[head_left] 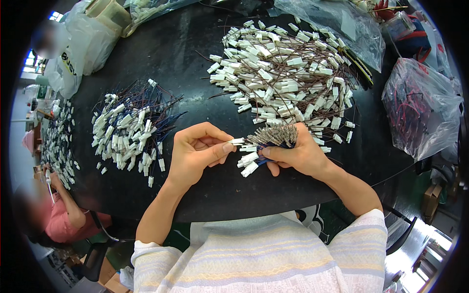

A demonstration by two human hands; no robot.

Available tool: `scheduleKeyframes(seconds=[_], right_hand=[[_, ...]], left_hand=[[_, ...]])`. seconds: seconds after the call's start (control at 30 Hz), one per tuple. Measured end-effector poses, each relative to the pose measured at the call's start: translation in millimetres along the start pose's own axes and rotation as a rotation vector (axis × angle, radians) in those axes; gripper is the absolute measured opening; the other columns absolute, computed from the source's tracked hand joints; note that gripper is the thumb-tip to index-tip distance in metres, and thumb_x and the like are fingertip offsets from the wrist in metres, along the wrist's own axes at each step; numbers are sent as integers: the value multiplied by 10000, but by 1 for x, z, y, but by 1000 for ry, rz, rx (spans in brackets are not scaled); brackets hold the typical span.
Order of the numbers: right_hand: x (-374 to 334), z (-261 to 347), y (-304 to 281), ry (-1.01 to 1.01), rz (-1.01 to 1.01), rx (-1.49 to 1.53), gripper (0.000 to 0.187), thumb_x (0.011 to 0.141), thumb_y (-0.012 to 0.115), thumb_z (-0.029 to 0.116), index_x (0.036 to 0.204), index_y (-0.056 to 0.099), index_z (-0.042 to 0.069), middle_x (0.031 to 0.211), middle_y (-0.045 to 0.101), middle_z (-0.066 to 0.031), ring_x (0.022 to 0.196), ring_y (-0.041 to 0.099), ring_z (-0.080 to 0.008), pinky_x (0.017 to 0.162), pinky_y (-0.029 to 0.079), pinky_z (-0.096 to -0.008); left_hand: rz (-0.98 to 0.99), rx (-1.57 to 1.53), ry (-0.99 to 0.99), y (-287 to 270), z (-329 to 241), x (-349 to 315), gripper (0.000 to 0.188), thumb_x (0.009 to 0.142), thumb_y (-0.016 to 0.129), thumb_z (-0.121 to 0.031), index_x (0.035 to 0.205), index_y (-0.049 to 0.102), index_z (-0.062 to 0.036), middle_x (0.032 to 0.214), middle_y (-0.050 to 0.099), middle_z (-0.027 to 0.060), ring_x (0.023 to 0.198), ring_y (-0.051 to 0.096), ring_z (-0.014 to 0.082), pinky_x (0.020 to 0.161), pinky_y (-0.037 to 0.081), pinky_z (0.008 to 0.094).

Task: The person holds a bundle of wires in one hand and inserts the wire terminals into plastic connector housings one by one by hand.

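Note:
Between the thumb and fingertips of my left hand (201, 150) is a small white plastic connector (236, 141). My right hand (304, 155) grips a thick bundle of dark blue wires (267, 149) with metal terminals (274, 135) at their upper ends. White connector housings (249, 165) stick out of that bundle's left side, below the terminals. The held connector is close to the bundle; whether it touches a wire end is too small to tell. Both hands are just above the table's near part.
A large heap of white connectors on brown wires (283, 73) lies beyond my right hand. A smaller heap with blue wires (129, 127) is at the left. Plastic bags (420, 110) stand at the right of the black table (195, 105). A person in a pink shirt (63, 215) sits at far left.

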State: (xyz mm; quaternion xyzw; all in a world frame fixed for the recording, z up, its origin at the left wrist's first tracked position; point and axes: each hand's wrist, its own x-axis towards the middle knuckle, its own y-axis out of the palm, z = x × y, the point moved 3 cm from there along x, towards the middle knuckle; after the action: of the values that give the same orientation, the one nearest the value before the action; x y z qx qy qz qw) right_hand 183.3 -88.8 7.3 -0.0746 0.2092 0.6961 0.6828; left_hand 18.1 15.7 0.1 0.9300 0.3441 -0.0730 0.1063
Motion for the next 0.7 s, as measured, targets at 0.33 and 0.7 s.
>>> scheduleKeyframes(seconds=[0.33,0.7], right_hand=[[0,3,1,-71,-7,-7,68,811,568,37,854,605,0,537,570,-34,425,413,-30,386,290,-187],[0,-2,0,-68,-59,13,45,791,560,24,813,597,10,542,562,-21,509,510,-71,524,396,-229]], left_hand=[[59,-208,-90,1,3,3,103,757,636,22,832,595,78,689,618,129,511,512,79,393,333,158],[94,-221,-154,2,6,2,105,752,643,30,832,600,83,686,609,112,518,504,74,397,325,161]])
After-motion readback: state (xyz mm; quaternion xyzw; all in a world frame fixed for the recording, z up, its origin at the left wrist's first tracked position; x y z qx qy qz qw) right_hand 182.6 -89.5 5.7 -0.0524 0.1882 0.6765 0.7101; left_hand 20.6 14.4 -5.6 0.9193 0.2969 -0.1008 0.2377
